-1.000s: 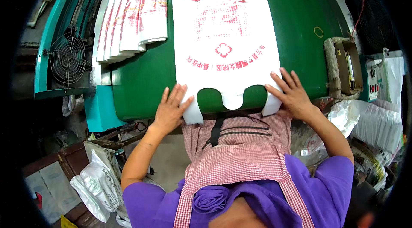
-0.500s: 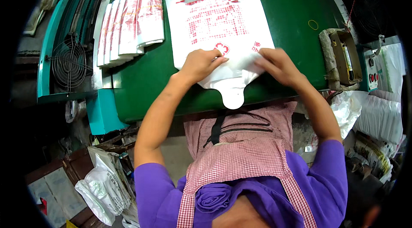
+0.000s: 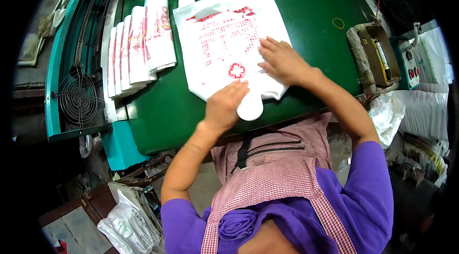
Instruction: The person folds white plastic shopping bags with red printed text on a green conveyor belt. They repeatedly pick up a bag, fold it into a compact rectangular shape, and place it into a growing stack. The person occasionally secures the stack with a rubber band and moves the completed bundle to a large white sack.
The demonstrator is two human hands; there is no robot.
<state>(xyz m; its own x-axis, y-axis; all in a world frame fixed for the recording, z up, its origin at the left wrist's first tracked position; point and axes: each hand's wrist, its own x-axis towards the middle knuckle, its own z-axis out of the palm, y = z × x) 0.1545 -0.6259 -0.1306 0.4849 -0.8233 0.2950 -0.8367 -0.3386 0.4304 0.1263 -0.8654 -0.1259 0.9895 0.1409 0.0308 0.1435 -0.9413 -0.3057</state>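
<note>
Both of my hands lie flat, fingers spread and pinching nothing: my left hand [image 3: 224, 105] presses the near end of the white plastic bag stack [image 3: 229, 43] by the desk's near edge, and my right hand [image 3: 282, 60] presses its right side, just beyond. That stack, printed in red, lies in the middle of the green desk [image 3: 311, 10], its rounded tab reaching the near edge. Folded bag bundles [image 3: 141, 48] stand in a row along the desk's left edge, well apart from my hands. A yellow rubber band [image 3: 338, 23] lies toward the right edge.
</note>
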